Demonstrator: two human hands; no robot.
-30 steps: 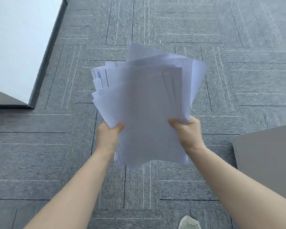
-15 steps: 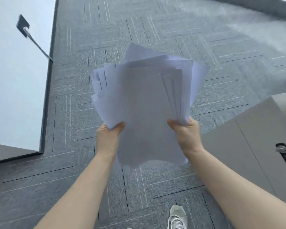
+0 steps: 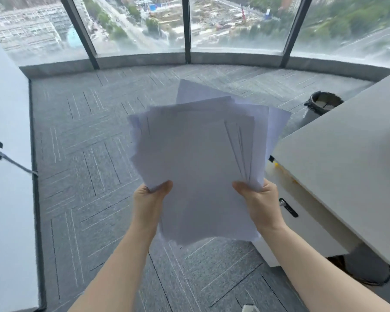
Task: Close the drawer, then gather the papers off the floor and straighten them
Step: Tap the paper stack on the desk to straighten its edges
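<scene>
A loose, uneven stack of white papers (image 3: 200,158) is held up in front of me, its sheets fanned out and misaligned at the top and left edges. My left hand (image 3: 150,199) grips the stack's lower left edge, thumb on the front sheet. My right hand (image 3: 259,199) grips the lower right edge the same way. A white drawer cabinet (image 3: 306,224) with a black lock stands under the desk on the right; its front looks flush.
A white desk top (image 3: 347,158) fills the right side. A bin (image 3: 320,106) stands beyond it by the curved window (image 3: 185,25). A white wall (image 3: 7,176) with a black door stop (image 3: 0,149) runs along the left. Grey carpet (image 3: 81,176) lies between.
The view has lifted from the floor toward the window, and the desk and cabinet have come into sight on the right. Both hands keep the same hold on the papers.
</scene>
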